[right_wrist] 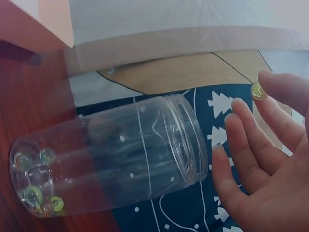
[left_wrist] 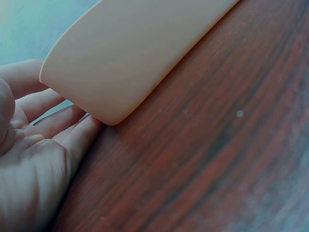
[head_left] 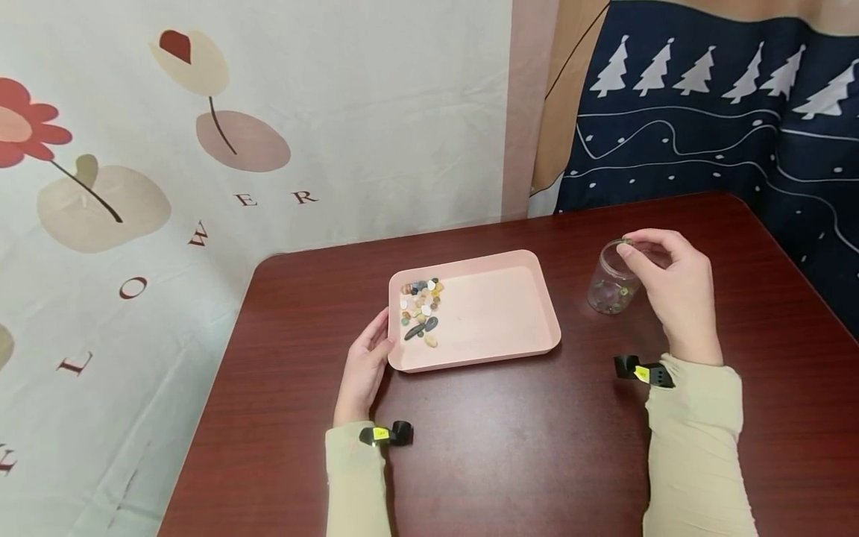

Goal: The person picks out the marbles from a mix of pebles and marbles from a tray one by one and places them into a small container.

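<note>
Pinching a marble (right_wrist: 258,92) in right hand (head_left: 678,287) fingers, higher than the mouth of the upright jar (right_wrist: 130,150), probably by fingertip to suit something so small; more marbles (right_wrist: 34,195) at the bottom. Resting left hand (head_left: 364,365) fingers, fairly straight, against the end of the tray (head_left: 496,306) nearest the pebbles (head_left: 419,307); apparently to steady it on the desk (head_left: 510,447).

From above, the head view faces the far edge of the worktop (head_left: 510,447); close up, left wrist's faces the tray's (left_wrist: 125,63) near-left corner, right wrist's a jar (right_wrist: 130,154); all share the tray
</note>
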Tool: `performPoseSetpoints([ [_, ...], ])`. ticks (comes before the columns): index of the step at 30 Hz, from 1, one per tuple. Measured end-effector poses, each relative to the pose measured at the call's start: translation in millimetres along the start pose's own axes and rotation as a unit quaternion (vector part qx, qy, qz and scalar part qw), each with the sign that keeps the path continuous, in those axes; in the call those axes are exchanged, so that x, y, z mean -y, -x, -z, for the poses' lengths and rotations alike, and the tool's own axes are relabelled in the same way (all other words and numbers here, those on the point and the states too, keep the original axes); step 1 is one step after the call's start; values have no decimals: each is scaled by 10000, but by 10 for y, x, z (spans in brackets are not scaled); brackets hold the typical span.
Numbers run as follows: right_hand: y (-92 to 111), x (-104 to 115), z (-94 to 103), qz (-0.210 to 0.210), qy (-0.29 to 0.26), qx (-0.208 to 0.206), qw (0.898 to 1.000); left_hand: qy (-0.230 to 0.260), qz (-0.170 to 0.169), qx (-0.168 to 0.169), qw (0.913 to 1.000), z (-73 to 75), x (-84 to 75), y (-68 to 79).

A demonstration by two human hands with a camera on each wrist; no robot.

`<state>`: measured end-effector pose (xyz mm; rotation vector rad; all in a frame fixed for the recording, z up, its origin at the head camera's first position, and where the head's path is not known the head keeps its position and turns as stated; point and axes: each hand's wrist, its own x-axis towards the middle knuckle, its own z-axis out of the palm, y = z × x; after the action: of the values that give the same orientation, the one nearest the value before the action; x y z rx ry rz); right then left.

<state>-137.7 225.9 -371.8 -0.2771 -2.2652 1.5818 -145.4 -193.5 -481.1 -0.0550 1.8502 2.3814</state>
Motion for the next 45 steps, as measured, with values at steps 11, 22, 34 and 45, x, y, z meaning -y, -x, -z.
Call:
performPoseSetpoints([
  [11,-71,-103,27,13,506,-267,9984,-46,-112,39,9999,-6,0,7],
  [22,-96,-229,11,-331,162,-385,9986,-80,-121,59,9999,-6,0,-2],
  [34,-147,-366,-82,-519,-551,-436,9962,-90,-76,24,9999,-9,-5,-3],
  [45,-137,-442,-106,-589,-641,-446,9952,-90,-74,-2,9999,-20,-7,4],
])
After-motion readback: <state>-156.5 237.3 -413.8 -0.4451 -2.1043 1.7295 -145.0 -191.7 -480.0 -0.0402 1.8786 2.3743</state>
